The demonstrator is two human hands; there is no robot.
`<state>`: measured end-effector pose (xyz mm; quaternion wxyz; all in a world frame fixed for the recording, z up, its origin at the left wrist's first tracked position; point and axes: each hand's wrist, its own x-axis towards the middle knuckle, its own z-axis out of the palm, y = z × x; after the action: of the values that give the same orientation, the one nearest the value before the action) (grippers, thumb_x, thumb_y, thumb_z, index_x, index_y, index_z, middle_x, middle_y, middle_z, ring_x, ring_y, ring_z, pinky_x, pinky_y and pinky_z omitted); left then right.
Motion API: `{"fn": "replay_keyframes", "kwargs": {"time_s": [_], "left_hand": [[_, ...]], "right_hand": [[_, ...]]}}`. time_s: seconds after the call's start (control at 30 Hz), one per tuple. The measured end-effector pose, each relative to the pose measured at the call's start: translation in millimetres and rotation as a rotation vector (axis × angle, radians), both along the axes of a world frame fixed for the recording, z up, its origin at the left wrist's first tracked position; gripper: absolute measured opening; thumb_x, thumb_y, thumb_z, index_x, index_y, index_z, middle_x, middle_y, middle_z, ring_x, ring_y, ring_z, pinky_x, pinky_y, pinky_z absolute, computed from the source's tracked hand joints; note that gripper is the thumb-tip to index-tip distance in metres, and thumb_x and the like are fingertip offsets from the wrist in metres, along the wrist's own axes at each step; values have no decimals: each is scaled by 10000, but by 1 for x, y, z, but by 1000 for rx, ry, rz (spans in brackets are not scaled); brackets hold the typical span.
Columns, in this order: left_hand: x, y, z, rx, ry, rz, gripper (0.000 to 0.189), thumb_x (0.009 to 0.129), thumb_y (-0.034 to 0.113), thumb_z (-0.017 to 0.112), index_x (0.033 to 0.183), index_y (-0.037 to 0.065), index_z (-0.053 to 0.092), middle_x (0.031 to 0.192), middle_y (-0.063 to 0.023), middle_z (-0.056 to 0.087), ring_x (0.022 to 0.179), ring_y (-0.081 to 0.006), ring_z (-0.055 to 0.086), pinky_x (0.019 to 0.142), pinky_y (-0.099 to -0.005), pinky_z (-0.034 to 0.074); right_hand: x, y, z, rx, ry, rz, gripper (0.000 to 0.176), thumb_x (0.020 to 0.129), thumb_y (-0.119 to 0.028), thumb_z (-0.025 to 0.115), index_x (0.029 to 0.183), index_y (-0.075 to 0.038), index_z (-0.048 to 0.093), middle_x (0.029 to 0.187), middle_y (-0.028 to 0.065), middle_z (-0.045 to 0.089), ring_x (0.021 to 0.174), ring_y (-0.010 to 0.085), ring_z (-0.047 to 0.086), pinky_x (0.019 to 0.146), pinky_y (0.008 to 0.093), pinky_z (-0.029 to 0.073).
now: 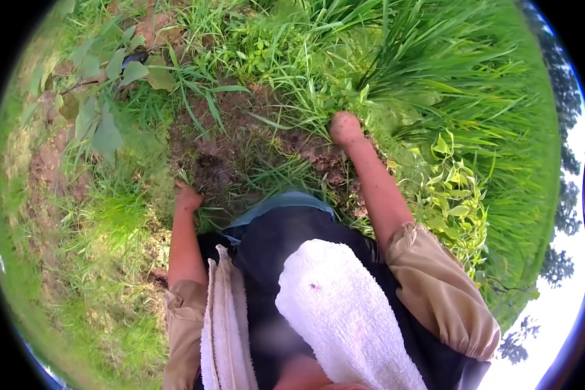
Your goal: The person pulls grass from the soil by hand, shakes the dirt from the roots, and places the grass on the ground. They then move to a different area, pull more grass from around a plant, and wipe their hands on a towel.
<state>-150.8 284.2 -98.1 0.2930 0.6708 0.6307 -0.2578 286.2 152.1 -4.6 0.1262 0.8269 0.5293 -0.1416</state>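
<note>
My right hand (346, 128) reaches forward and is closed in a fist at the base of green weeds (341, 97), beside the tall grass-like crop. Its fingers are mostly turned away from view. Down and to the left, my left hand (188, 195) is low against the muddy soil (221, 166), with its fingers curled. A few green blades show just above those fingers, but what they hold, if anything, is too small to make out. Loose grass (286, 175) lies on the bare mud between my two hands.
Tall green crop (461, 78) stands thickly along the right. A leafy yellow-green plant (452, 188) grows beside my right forearm. At the upper left is a broad-leaved branch (101, 78). A white towel (344, 312) hangs from my neck.
</note>
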Motion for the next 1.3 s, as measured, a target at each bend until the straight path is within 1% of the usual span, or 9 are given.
{"fn": "replay_keyframes", "kwargs": {"time_s": [0.13, 0.23, 0.27, 0.33, 0.53, 0.6, 0.87, 1.07, 1.3], "left_hand": [[-1, 5, -9, 27, -14, -2, 1154, 692, 388, 726, 1383, -67, -79, 1377, -365, 212, 1269, -440, 309, 1038, -415, 326], [-6, -3, -3, 9, -22, 8, 1143, 688, 383, 730, 1385, -70, -54, 1378, -365, 212, 1275, -433, 306, 1038, -409, 327], [-2, 0, 3, 7, -28, 16, 1138, 686, 380, 732, 1386, -71, -44, 1378, -365, 211, 1276, -431, 305, 1038, -407, 326], [0, 2, 5, 36, -46, 19, 1132, 684, 373, 734, 1387, -69, -35, 1378, -365, 210, 1277, -431, 303, 1033, -413, 330], [1, -3, 5, 31, -26, 34, 1124, 681, 365, 738, 1389, -68, -21, 1387, -349, 211, 1287, -431, 283, 1045, -416, 313], [4, -2, 7, 14, -3, 41, 1124, 681, 365, 738, 1389, -68, -19, 1393, -342, 206, 1295, -429, 271, 1053, -414, 302], [6, -2, 8, 15, -14, 84, 1114, 677, 357, 741, 1387, -75, 0, 1387, -338, 221, 1291, -429, 273, 1052, -418, 302], [2, -1, 5, 26, -35, 68, 1104, 677, 341, 738, 1390, -68, 1, 1382, -338, 232, 1287, -422, 285, 1038, -420, 322], [7, -5, 19, 36, -33, 78, 1101, 675, 334, 737, 1392, -63, 2, 1390, -329, 217, 1292, -426, 270, 1048, -416, 306]], "right_hand": [[-33, -13, 48, 106, 201, 111, 211, 721, -187, 550, 828, -15, 608, 818, 225, 618, 842, 331, 624, 745, 420, 502], [-14, -13, 20, 197, 401, -576, 268, 775, -264, 558, 821, -5, 606, 833, 238, 625, 887, 370, 605, 792, 428, 483], [13, -23, -5, -13, 91, -86, 382, 816, -331, 553, 970, 17, 582, 920, 260, 623, 929, 402, 586, 848, 428, 458], [27, -33, -16, 322, 226, -842, 563, 791, -418, 609, 1105, 40, 513, 1030, 282, 596, 982, 421, 565, 880, 432, 439], [48, -2, -9, 144, 237, -796, 844, 709, -494, 691, 1270, 59, 388, 1332, 320, 347, 1163, 376, 472, 953, 404, 410], [45, 10, -11, 161, 183, -692, 850, 721, -501, 678, 1316, 21, 370, 1401, 305, 234, 1205, 362, 434, 981, 388, 393], [-32, -1, 25, 227, 215, -216, 258, 805, -245, 565, 933, -21, 578, 865, 206, 628, 846, 363, 612, 765, 450, 493], [7, -17, 10, 86, -33, -577, 280, 819, -138, 505, 1084, -48, 505, 1268, 212, 453, 935, 372, 607, 771, 422, 511], [43, -24, 2, -167, 79, -690, 330, 840, -217, 472, 1033, 19, 598, 1096, 235, 595, 1067, 351, 563, 876, 404, 465]]}}
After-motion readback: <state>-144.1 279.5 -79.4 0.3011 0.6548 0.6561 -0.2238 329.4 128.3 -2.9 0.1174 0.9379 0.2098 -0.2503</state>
